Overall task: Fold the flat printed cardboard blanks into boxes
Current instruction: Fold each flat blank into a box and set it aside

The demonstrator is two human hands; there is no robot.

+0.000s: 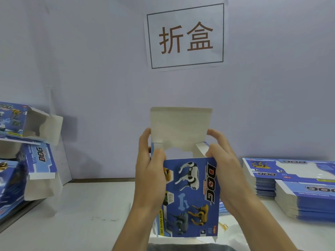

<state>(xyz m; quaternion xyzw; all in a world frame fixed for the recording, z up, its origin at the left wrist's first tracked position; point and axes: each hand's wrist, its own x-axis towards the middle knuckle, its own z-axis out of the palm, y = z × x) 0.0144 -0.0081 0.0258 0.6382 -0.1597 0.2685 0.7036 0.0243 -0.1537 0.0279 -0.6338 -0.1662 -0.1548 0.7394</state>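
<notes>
I see the left hand (150,171) and right hand (223,160) each gripping a side of the box (188,196), holding it up so the top flap (179,124) can fold.

One box (188,194) held up at centre by two hands: left hand (150,174), right hand (223,171). Left of that box, three folded boxes piled: top box (21,122), middle box (40,162), bottom box (9,187), partly cut off. Right of it, two stacks of flat blanks: far stack (268,178), near stack (308,201); sheets per stack uncountable. One sign (184,36) on the wall above.
</notes>
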